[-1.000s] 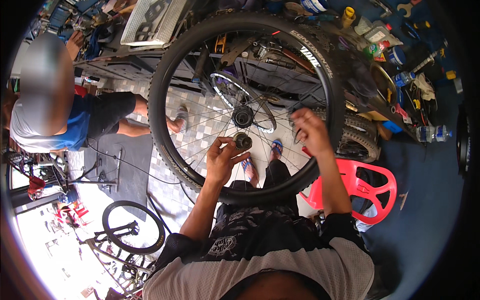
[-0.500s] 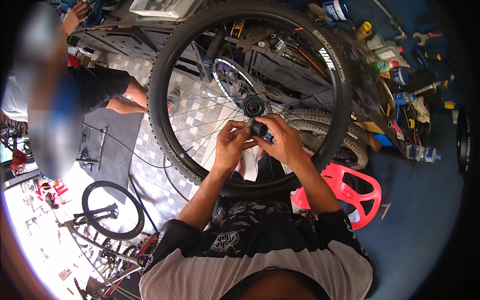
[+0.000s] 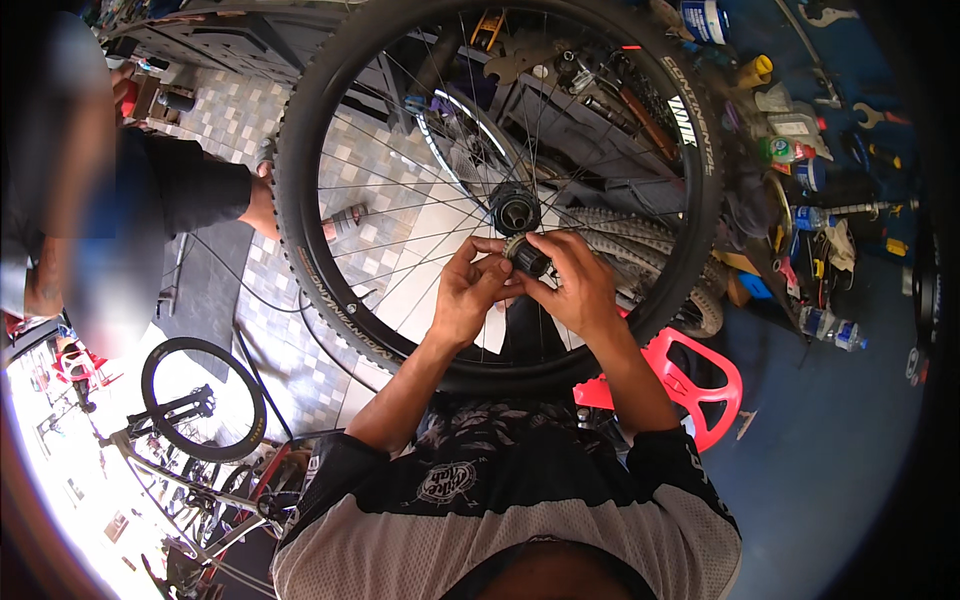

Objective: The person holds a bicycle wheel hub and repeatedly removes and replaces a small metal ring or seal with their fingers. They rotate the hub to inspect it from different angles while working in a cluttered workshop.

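Note:
Between the fingertips of both my hands is a small black ribbed freehub body (image 3: 530, 257) with a paler ring at its far end. My left hand (image 3: 468, 290) pinches its left side, fingers curled. From the right, my right hand (image 3: 572, 285) grips it between thumb and fingers. Just beyond it sits the black wheel hub (image 3: 515, 208), its round opening facing up, with thin spokes running outward. The large bicycle wheel with its knobbly black tyre (image 3: 297, 200) surrounds both hands and lies in front of my body.
A pink-red plastic seat (image 3: 690, 390) stands behind the wheel at right. Knobbly tyres (image 3: 650, 235) lie beneath it. Tools, including a large spanner (image 3: 515, 65), and bottles crowd the bench at upper right. Another person's leg (image 3: 262, 205) is close at left; a bicycle (image 3: 170, 480) stands at lower left.
The freehub body has tilted slightly in my fingers, showing more of its ring. The view has shifted, and the person at left stands closer to the wheel.

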The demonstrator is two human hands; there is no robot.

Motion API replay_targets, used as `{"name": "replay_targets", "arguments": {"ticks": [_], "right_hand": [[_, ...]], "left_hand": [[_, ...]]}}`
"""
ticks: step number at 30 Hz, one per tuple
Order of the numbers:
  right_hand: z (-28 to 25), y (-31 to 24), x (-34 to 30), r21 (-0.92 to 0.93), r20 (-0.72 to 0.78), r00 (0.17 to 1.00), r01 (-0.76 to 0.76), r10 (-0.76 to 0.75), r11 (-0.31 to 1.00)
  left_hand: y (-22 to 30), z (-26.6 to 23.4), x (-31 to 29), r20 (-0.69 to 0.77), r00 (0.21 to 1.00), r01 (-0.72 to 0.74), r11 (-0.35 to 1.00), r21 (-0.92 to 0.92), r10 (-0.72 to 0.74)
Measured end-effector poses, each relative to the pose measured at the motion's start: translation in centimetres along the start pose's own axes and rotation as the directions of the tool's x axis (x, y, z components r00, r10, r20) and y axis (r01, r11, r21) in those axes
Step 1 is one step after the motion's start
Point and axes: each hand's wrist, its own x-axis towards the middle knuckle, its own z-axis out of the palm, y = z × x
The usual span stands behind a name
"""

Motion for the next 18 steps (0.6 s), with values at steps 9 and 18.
{"name": "replay_targets", "arguments": {"ticks": [9,18], "right_hand": [[0.2,0.4,1.3,-0.072,-0.027,1.0,-0.006,0.005,0.997],[-0.2,-0.4,2.6,-0.095,-0.032,0.999,-0.044,0.041,0.995]], "left_hand": [[0.2,-0.4,1.2,0.024,0.999,-0.046,0.999,0.019,0.045],[1.2,-0.9,1.7,0.029,0.999,-0.048,0.991,0.126,0.045]]}}
